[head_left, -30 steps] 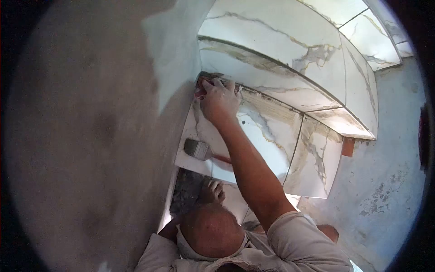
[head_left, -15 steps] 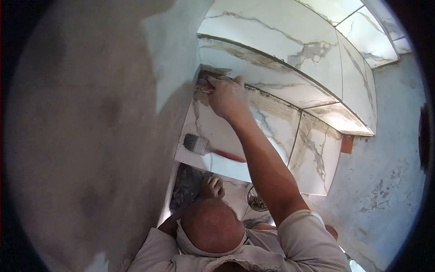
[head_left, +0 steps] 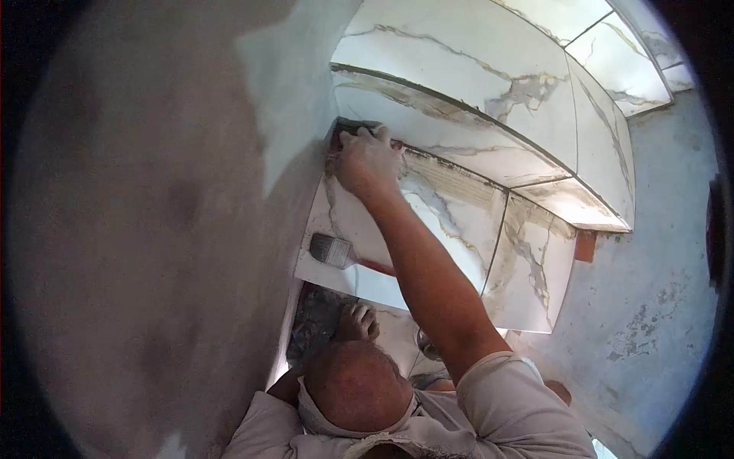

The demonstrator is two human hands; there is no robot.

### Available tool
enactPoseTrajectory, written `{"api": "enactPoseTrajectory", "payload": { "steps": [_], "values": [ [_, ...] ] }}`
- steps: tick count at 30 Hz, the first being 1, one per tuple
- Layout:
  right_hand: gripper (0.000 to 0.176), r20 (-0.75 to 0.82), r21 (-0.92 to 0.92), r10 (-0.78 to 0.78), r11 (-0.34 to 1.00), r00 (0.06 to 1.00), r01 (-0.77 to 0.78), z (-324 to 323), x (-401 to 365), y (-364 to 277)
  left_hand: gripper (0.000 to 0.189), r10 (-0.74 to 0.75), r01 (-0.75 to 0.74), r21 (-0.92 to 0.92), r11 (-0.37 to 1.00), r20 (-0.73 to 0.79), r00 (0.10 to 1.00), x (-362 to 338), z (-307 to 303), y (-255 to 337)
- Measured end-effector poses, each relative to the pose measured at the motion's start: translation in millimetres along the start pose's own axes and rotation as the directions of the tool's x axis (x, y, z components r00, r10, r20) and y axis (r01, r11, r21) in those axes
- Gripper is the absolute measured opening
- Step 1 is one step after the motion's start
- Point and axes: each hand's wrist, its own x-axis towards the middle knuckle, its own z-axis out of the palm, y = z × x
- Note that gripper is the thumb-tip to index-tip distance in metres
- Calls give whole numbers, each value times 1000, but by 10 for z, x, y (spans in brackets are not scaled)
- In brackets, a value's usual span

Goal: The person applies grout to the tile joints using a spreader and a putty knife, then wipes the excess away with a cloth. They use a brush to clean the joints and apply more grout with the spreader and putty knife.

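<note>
My right hand [head_left: 367, 162] reaches to the inner corner of a marble-patterned tile step [head_left: 459, 206], where the step meets the wall. Its fingers are bent around a red object [head_left: 397, 145] that is mostly hidden; bits of red show beside the hand. Dark, wet-looking residue lies along the joint there. A paintbrush [head_left: 332, 250] with grey bristles and a red handle lies flat on the step, below my right forearm. Lower down, near the head, my left hand [head_left: 357, 322] has its fingers curled in. Whatever it holds, if anything, cannot be made out.
A bare plaster wall [head_left: 168, 229] rises on the left. Higher tiled steps [head_left: 459, 61] climb to the upper right, beside a bluish wall [head_left: 657, 252]. A brick piece [head_left: 585, 245] sits at the step's end. Dark material [head_left: 313, 314] lies by my left hand.
My right hand has moved left into the corner, turning knuckles upward. My forearm has swung left and now covers more of the brush handle. The brush lies in the same place.
</note>
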Motion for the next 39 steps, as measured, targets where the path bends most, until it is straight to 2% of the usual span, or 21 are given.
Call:
{"api": "enactPoseTrajectory", "payload": {
  "steps": [1,3,5,6,8,9,12,16,19,21,22,24,28,31,33,34,36,37,39],
  "values": [
    [34,-31,-58,-40,998,999,39,66,-37,-11,25,6,-5,10,1000,-47,999,-19,20,1],
    [33,-66,-124,-72,990,995,64,-9,-143,-6,25,15,-15,-14,1000,-27,1000,-66,94,-88],
    [31,296,-123,-40,989,954,79,-203,-306,19,25,29,-30,-45,999,-15,999,-90,128,-116],
    [31,290,-132,-32,989,956,73,-232,-392,85,26,32,-32,-3,999,-13,999,-64,79,-82],
    [32,-14,-6,-42,999,999,42,-271,-543,239,26,31,-30,36,999,-14,999,-21,45,-17],
    [32,-13,-5,-42,999,999,42,-224,-532,312,27,16,-16,18,1000,-4,1000,-19,27,-3],
    [41,-282,-22,0,1000,959,-6,4,-431,462,30,18,-18,13,1000,-14,1000,-33,31,-29],
    [44,-376,-100,26,993,926,-68,322,-355,445,32,-1,1,10,1000,-35,999,-101,159,-81],
    [46,-308,-73,6,997,951,-30,256,-465,428,31,-32,32,6,999,51,998,-78,49,-31],
    [46,-9,-82,-51,995,999,50,-74,-563,398,31,-7,7,13,1000,7,1000,-86,74,-48],
    [46,-14,-89,-55,995,998,54,-103,-537,401,31,18,-17,18,1000,-37,999,-66,115,-60],
    [44,-151,17,-47,999,987,50,-116,-518,427,32,17,-15,31,999,-40,999,-18,61,1],
    [39,-189,6,39,999,981,-39,5,-277,367,34,23,-23,8,1000,-20,1000,-44,38,-15],
    [34,-115,-66,6,998,993,-13,-86,-333,277,33,10,-11,-15,1000,-4,1000,-26,17,-11],
    [32,189,9,68,997,980,-71,-334,-398,273,33,17,-17,-1,1000,4,1000,-62,31,-29],
    [32,183,4,66,998,981,-68,-350,-388,328,34,28,-28,13,1000,10,1000,-47,54,-58],
    [27,-119,35,19,999,993,-15,-269,-387,440,36,26,-25,13,1000,-5,1000,-44,80,-68],
    [27,-114,35,20,999,993,-17,-149,-366,495,38,25,-25,17,1000,-9,1000,-72,86,-61],
    [25,-359,-63,-41,998,932,19,-32,-302,537,40,10,-10,11,1000,33,999,-83,61,-60]
  ]
}}
